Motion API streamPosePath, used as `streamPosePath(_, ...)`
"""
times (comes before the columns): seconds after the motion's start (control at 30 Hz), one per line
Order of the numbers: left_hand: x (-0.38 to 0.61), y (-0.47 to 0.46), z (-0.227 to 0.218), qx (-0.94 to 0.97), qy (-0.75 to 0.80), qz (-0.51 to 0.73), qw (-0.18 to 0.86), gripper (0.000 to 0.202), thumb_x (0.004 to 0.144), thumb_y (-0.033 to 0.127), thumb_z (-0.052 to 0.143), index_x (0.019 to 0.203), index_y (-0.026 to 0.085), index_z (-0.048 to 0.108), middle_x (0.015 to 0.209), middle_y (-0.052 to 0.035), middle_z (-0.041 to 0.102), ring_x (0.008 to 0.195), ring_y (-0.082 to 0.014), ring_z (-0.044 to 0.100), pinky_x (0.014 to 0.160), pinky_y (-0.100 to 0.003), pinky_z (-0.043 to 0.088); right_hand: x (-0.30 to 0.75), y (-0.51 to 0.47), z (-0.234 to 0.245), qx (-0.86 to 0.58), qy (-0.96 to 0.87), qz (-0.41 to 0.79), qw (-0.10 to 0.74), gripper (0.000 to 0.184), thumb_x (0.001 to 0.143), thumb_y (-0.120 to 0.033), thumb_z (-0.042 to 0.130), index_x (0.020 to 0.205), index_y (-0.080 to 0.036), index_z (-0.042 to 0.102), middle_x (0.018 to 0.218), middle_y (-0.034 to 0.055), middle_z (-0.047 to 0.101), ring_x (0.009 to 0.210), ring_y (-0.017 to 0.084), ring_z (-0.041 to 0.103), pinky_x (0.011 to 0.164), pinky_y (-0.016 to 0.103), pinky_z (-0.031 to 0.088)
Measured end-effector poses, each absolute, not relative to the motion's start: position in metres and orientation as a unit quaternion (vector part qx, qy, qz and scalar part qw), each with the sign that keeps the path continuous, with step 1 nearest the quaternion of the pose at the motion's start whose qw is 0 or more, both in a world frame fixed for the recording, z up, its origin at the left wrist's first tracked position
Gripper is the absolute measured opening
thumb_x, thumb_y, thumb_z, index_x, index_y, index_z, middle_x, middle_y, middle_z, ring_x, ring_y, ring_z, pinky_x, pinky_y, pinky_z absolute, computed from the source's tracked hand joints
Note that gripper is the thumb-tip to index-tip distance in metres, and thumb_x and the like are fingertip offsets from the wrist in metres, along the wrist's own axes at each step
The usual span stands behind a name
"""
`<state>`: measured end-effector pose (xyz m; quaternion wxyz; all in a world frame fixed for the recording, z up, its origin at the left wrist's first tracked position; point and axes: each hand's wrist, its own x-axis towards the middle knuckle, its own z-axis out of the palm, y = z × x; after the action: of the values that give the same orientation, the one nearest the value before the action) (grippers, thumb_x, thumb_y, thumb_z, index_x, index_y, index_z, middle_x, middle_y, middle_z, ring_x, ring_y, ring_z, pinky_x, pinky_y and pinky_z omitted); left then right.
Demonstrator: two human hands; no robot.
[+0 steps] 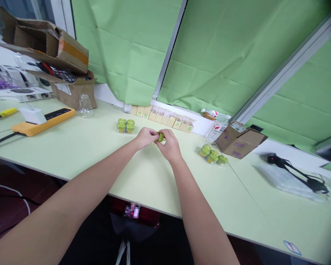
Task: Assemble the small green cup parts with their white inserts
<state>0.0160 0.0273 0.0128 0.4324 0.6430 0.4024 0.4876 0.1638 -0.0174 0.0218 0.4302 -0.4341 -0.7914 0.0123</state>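
Both my hands meet over the middle of the pale green table (85,147). My left hand (145,137) and my right hand (168,144) are closed together on one small green capped bottle (161,137), which shows only partly between the fingers. To the left of my hands a tight group of green-capped bottles (125,125) stands on the table. A looser cluster of the same bottles (213,154) lies to the right.
A row of small beige boxes (162,117) lines the back wall under green curtains. An open brown carton (238,140) sits at right, stacked cardboard boxes (57,62) at left. A yellow power strip (44,121), a clear glass jar (85,106) and black cables (295,171) lie around.
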Motion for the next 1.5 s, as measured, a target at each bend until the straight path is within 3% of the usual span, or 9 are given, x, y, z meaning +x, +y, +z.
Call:
streamPosePath(0.33,0.018,0.025,0.017,0.62,0.399,0.519,0.433,0.01,0.063,0.021,0.06,0.066,0.014,0.067,0.053,0.0031,0.055,0.05,-0.0082,0.047,0.05,-0.021,0.037,0.166,-0.017,0.028,-0.398,-0.778,0.032,0.485,0.047,0.077,-0.021,0.062,0.124,-0.022,0.059,0.124,0.0108,0.061,0.116,0.024,0.056,0.1,0.043,0.047)
streamPosePath(0.43,0.017,0.023,0.02,0.601,0.424,0.525,0.428,0.01,0.064,0.024,0.062,0.064,0.015,0.065,0.049,0.0039,0.051,0.047,-0.008,0.043,0.048,-0.021,0.033,0.171,-0.014,0.03,-0.407,-0.709,0.121,0.563,0.032,0.079,-0.018,0.05,0.102,-0.025,0.071,0.125,0.0053,0.064,0.122,0.022,0.054,0.106,0.044,0.043)
streamPosePath(0.53,0.017,0.023,0.023,0.578,0.441,0.53,0.435,0.011,0.064,0.026,0.064,0.064,0.015,0.064,0.046,0.0042,0.049,0.047,-0.0085,0.041,0.048,-0.022,0.031,0.178,-0.011,0.031,-0.445,-0.58,0.199,0.653,0.027,0.07,-0.012,0.043,0.061,-0.021,0.066,0.091,0.0031,0.071,0.107,0.02,0.063,0.102,0.041,0.045)
streamPosePath(0.63,0.018,0.022,0.024,0.559,0.45,0.533,0.449,0.01,0.063,0.026,0.065,0.064,0.016,0.064,0.047,0.0042,0.048,0.047,-0.0084,0.04,0.047,-0.022,0.03,0.183,-0.01,0.033,-0.496,-0.431,0.254,0.71,0.019,0.059,-0.01,0.04,0.047,-0.021,0.05,0.049,-0.0019,0.051,0.064,0.017,0.063,0.071,0.032,0.053)
streamPosePath(0.7,0.019,0.021,0.024,0.553,0.446,0.534,0.459,0.009,0.063,0.025,0.065,0.064,0.016,0.064,0.048,0.0043,0.048,0.047,-0.0082,0.04,0.047,-0.022,0.029,0.184,-0.01,0.034,-0.522,-0.379,0.266,0.716,0.014,0.056,-0.011,0.041,0.049,-0.021,0.046,0.042,-0.0053,0.038,0.043,0.012,0.046,0.05,0.026,0.042)
streamPosePath(0.8,0.021,0.021,0.022,0.554,0.438,0.533,0.465,0.01,0.062,0.025,0.065,0.065,0.016,0.064,0.049,0.0042,0.048,0.048,-0.0081,0.04,0.047,-0.022,0.028,0.18,-0.012,0.036,-0.551,-0.397,0.247,0.692,0.01,0.058,-0.012,0.044,0.053,-0.021,0.048,0.046,-0.0051,0.041,0.041,0.01,0.036,0.042,0.023,0.03)
streamPosePath(0.97,0.022,0.019,0.02,0.578,0.427,0.53,0.451,0.01,0.065,0.025,0.063,0.063,0.015,0.064,0.05,0.0045,0.048,0.048,-0.0075,0.039,0.048,-0.022,0.03,0.165,-0.015,0.032,-0.515,-0.486,0.346,0.615,0.017,0.072,-0.025,0.048,0.08,-0.021,0.062,0.075,0.0007,0.063,0.062,0.014,0.057,0.05,0.024,0.046)
streamPosePath(1.1,0.021,0.017,0.022,0.588,0.422,0.538,0.433,0.01,0.066,0.024,0.062,0.062,0.015,0.063,0.05,0.0048,0.048,0.048,-0.0069,0.04,0.048,-0.021,0.033,0.153,-0.013,0.025,-0.475,-0.527,0.408,0.574,0.029,0.082,-0.043,0.052,0.098,-0.022,0.063,0.093,0.0036,0.065,0.076,0.017,0.064,0.057,0.028,0.055)
streamPosePath(1.5,0.025,0.026,0.009,0.577,0.378,0.555,0.465,0.017,0.065,0.028,0.074,0.072,0.013,0.071,0.063,-0.0005,0.063,0.052,-0.0085,0.051,0.05,-0.022,0.042,0.156,-0.011,0.019,-0.436,-0.513,0.427,0.605,0.047,0.062,-0.042,0.086,0.093,-0.021,0.058,0.088,0.0009,0.071,0.073,0.013,0.07,0.079,0.031,0.06)
